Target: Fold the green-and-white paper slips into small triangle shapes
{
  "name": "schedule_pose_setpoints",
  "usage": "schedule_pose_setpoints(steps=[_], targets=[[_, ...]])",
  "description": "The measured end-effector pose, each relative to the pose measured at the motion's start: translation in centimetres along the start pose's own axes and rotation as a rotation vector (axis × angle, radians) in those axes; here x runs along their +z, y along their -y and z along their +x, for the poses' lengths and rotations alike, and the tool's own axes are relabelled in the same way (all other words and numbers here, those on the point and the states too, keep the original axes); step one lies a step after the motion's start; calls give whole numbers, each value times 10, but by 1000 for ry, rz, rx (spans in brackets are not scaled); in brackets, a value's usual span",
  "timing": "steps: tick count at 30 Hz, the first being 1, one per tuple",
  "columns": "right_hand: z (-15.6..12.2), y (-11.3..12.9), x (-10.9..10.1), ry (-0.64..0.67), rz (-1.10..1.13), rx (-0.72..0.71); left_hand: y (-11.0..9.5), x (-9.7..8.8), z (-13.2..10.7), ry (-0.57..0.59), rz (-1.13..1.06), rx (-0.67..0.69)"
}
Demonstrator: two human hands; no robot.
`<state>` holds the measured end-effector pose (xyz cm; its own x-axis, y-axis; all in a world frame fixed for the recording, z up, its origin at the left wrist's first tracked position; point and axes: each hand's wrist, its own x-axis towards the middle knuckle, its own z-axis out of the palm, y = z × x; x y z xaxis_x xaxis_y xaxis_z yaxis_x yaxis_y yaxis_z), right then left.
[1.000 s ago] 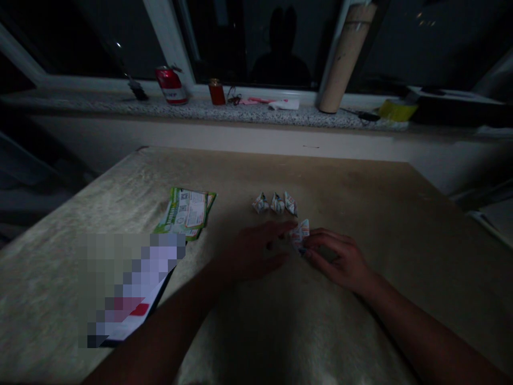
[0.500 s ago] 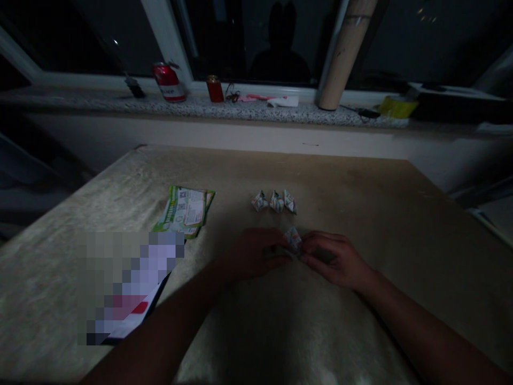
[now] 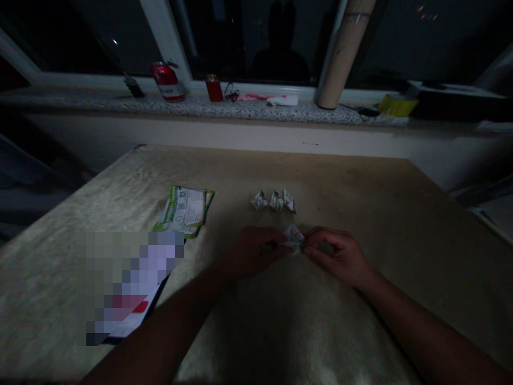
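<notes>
Between my hands is a small folded paper piece (image 3: 294, 234), whitish with printed colours. The fingertips of my left hand (image 3: 258, 250) pinch its left corner, and those of my right hand (image 3: 336, 251) pinch its right corner. One point of the paper sticks up above my fingers. Just beyond it, three similar folded paper pieces stand in a row on the table: a left one (image 3: 259, 201), a middle one (image 3: 276, 201) and a right one (image 3: 289, 202). My fingers hide the held paper's side corners.
Green printed leaflets (image 3: 186, 211) lie on the table (image 3: 340, 182) to the left. A partly pixelated device with a lit screen (image 3: 138, 315) is beside my left forearm. Along the windowsill (image 3: 240, 112) stand a red can (image 3: 167, 83), a red jar (image 3: 214, 88) and a thick tube (image 3: 344, 59).
The paper between my fingertips now looks wider and more spread, with its side corners pulled out. My hands have shifted only slightly. The row of folded pieces has not moved.
</notes>
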<state>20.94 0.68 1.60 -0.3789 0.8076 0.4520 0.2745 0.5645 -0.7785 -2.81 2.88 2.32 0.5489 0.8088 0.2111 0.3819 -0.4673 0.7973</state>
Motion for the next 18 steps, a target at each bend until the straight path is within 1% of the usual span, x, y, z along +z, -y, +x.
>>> schedule_pose_setpoints(steps=[4, 7, 9, 12, 18], targets=[[1, 1, 2, -69, 68, 37, -1, 4, -1, -34, -51, 11], [1, 1, 4, -85, 92, 73, -1, 6, -1, -83, -95, 57], [1, 1, 5, -75, 92, 81, -3, 8, -1, -137, -130, 81], [1, 1, 7, -40, 69, 67, -5, 9, 0, -201, -175, 78], [1, 1, 8, -7, -23, 26, -5, 15, 0, -248, -198, 28]])
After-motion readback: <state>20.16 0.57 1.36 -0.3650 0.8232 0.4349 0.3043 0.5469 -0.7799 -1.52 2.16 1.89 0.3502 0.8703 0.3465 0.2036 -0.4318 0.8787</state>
